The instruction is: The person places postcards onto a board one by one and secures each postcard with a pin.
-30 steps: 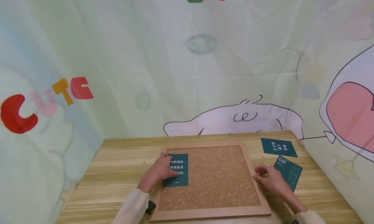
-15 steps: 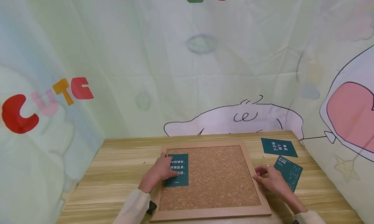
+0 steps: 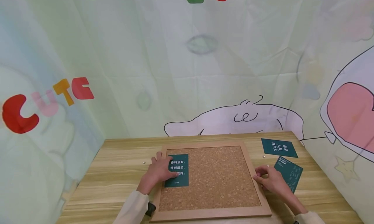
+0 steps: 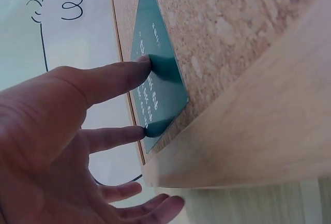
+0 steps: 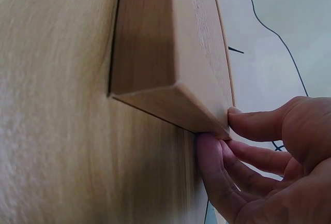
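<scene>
A wood-framed cork board (image 3: 222,181) lies on the table, with a dark green card (image 3: 181,178) printed in white on its left part. My left hand (image 3: 157,170) rests its thumb and index fingertip on this card; the other fingers are spread beyond the board's left edge. In the left wrist view, the thumb and one finger touch the card's face (image 4: 168,87). At the board's right edge, my right hand (image 3: 271,180) pinches the frame. Thumb on top and curled fingers against the side show in the right wrist view, around the frame (image 5: 201,105).
Two more green cards lie right of the board: one at the back (image 3: 279,147), another beside the right hand (image 3: 289,172). A small pale round object (image 3: 264,156) lies near them, and a similar small object (image 3: 144,163) left of the board. A printed curtain (image 3: 201,71) hangs behind the table.
The left hand's outer fingers have lifted and spread off the frame's left side, while thumb and index fingertip stay on the card. Right hand, board and cards have not moved.
</scene>
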{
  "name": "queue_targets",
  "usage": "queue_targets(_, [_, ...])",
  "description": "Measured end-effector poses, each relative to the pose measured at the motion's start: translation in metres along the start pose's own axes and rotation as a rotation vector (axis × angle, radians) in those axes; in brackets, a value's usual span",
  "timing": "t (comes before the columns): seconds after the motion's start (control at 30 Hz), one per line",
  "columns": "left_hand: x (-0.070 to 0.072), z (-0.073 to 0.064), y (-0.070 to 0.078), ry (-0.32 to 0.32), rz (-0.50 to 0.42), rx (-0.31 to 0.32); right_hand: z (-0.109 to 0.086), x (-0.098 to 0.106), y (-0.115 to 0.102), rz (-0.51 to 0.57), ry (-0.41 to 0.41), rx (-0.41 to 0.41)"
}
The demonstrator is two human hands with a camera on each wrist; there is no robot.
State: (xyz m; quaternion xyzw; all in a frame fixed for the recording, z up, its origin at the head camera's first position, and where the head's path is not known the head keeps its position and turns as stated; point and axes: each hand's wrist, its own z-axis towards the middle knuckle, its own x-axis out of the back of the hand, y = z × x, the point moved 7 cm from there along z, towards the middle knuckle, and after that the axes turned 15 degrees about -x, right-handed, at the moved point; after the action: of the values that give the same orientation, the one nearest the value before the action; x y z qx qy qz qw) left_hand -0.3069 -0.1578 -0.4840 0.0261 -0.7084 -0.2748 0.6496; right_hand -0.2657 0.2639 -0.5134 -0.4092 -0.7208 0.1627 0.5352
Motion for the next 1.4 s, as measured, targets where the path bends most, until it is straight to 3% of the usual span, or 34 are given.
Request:
queue_targets(0.2, [-0.002, -0.003, -0.003, -0.003, -0.092, 0.041, 0.000, 0.000, 0.000, -0.004, 0.006, 0.013])
queue_targets(0.7, [-0.002, -0.003, -0.002, -0.016, -0.111, 0.091, 0.000, 0.009, 0.003, -0.001, 0.011, -0.003])
queue_targets(0.87, [-0.004, -0.001, -0.002, -0.018, -0.102, 0.077, -0.002, 0.029, 0.000, -0.069, 0.105, 0.040])
queue_targets(1.03, [-0.004, -0.001, -0.004, -0.019, -0.099, 0.080, -0.004, 0.045, -0.002, -0.098, 0.214, 0.138])
queue_targets(1.17, [-0.004, -0.001, -0.005, -0.019, -0.100, 0.080, -0.003, 0.050, 0.000, -0.148, 0.296, 0.205])
queue_targets(1.4, [-0.004, -0.002, -0.006, -0.012, -0.110, 0.079, 0.008, 0.049, 0.007, -0.272, 0.351, 0.240])
